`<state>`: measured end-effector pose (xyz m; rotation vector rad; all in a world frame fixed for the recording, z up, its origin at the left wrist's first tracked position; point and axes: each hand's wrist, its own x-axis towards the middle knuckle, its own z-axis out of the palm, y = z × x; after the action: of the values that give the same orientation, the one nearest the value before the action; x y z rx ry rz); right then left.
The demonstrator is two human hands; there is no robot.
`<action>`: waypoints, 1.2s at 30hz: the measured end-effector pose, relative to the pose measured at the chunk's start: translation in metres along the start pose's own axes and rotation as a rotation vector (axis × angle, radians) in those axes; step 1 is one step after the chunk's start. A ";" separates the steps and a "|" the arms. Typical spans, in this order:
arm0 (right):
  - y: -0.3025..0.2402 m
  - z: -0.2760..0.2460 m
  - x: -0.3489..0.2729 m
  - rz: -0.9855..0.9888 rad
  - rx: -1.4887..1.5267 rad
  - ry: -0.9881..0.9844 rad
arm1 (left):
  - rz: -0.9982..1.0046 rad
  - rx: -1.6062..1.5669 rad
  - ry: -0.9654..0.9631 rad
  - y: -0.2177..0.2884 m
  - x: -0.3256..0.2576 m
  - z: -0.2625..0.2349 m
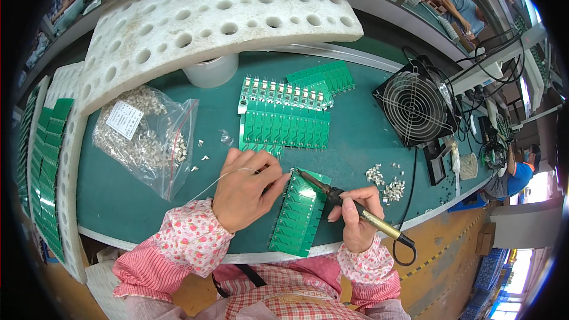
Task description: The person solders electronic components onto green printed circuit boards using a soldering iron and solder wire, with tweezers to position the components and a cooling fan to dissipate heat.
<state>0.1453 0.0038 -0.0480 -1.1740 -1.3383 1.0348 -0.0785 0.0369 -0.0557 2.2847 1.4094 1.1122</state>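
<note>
A green circuit board panel (299,216) lies in front of me at the table's near edge. My right hand (358,219) is closed around a soldering iron (370,218), whose tip rests at or just above the panel's top left part. Pinched in my left hand (249,188) is a thin solder wire (207,187) that trails out to the left. Its fingertips sit beside the panel's upper left corner, close to the iron's tip. Whether wire and tip touch is too small to tell. Behind the hands lie more green panels (284,127), one row carrying white connectors (281,92).
At left is a clear bag (145,136) of small white connectors. Loose connectors (393,190) lie right of the iron. A black fan (412,104) stands back right, its cables nearby. A perforated foam board (219,18) overhangs the back above a white tub (212,72).
</note>
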 end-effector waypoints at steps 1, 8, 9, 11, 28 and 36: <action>0.000 0.000 0.000 -0.007 0.010 -0.001 | 0.004 0.023 0.002 0.001 0.000 -0.001; 0.000 -0.002 -0.001 -0.004 -0.016 0.000 | -0.002 0.065 0.052 0.008 -0.004 -0.006; 0.000 -0.003 -0.002 -0.006 -0.015 0.000 | -0.017 0.049 0.057 0.009 -0.005 -0.007; -0.001 -0.003 -0.006 -0.033 0.047 0.084 | -0.031 0.035 0.063 0.008 -0.006 -0.008; 0.001 -0.007 -0.007 -0.009 0.007 -0.014 | 0.013 -0.097 -0.017 0.004 -0.006 -0.005; -0.001 -0.006 -0.006 -0.002 0.010 -0.043 | 0.002 -0.078 -0.027 0.003 -0.005 -0.004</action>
<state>0.1510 -0.0024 -0.0475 -1.1483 -1.3663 1.0697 -0.0805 0.0308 -0.0539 2.2394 1.3303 1.1128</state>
